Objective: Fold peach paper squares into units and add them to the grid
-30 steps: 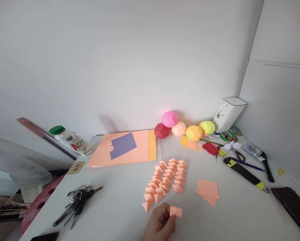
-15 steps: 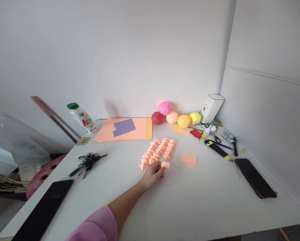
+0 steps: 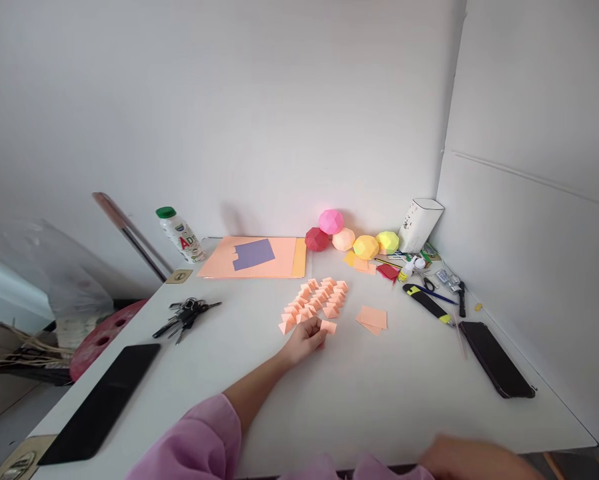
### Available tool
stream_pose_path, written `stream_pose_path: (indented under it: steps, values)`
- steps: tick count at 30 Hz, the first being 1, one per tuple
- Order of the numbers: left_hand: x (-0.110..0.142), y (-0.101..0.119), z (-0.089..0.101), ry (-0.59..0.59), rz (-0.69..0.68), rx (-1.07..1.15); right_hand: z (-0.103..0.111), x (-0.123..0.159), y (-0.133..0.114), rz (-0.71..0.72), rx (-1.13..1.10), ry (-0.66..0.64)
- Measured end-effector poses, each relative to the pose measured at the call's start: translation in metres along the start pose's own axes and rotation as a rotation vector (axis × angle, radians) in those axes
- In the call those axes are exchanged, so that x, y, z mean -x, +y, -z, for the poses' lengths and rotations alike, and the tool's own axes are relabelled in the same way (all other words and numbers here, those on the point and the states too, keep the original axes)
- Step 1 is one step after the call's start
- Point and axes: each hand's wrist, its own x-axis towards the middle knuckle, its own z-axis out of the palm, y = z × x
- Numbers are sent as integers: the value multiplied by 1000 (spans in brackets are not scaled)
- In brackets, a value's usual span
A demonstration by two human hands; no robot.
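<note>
My left hand [image 3: 304,341] pinches a small folded peach paper piece [image 3: 328,327] between thumb and fingers, just above the table. Right beyond it, several folded peach paper units [image 3: 312,301] stand in slanting rows. To the right of my hand, apart from it, lie a few flat peach paper squares [image 3: 372,319]. At the bottom edge, my right hand or forearm [image 3: 474,459] shows only as a blur beside a pink sleeve, and its fingers cannot be made out.
Paper polyhedron balls [image 3: 366,247] line the back wall beside peach sheets [image 3: 219,260] bearing a purple piece [image 3: 254,254]. A bottle [image 3: 182,238] and keys [image 3: 185,319] are left. A cutter [image 3: 427,304], glue [image 3: 405,270], white box [image 3: 420,225] and phone [image 3: 497,360] are right; a black slab [image 3: 102,403] lies front left.
The view has drawn back and tilted down, bringing in more of the table front and my left arm. My right arm has come in at the bottom. The left hand keeps the paper piece.
</note>
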Motion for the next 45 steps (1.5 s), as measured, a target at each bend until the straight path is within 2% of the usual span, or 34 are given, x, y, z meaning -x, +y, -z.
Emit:
stream_pose_path:
  steps: [2,3,4,5,6,8,11,15,23,28,34,41,45]
  values:
    - [1,1,0,5,1,8,23,-45,-14,77,-201,46]
    - [2,1,-1,11,2,10,29,-70,-21,102,-315,132]
    - [3,2,-1,17,2,9,32,-95,-27,93,-421,291]
    - [4,3,-2,21,0,7,32,-120,-32,99,-488,383]
    - [5,5,-3,25,-2,0,30,-143,-37,115,-546,388]
    - [7,7,-5,32,-9,-12,21,-179,-41,109,-636,314]
    - [7,9,-5,28,-21,-10,11,-207,-39,114,-692,262]
    - [5,6,-3,6,-30,-6,12,-210,-36,197,-787,244]
    - [5,4,-3,15,-42,-162,6,-208,-35,229,-840,307]
    - [5,6,-4,14,-43,-159,1,-210,-29,217,-868,312]
    - [3,1,0,-10,-22,-47,4,-209,-28,219,-901,319]
    - [-1,-6,10,-148,26,162,11,-206,-29,244,-921,234]
    - [-2,-5,12,-138,46,213,12,-206,-28,250,-942,237]
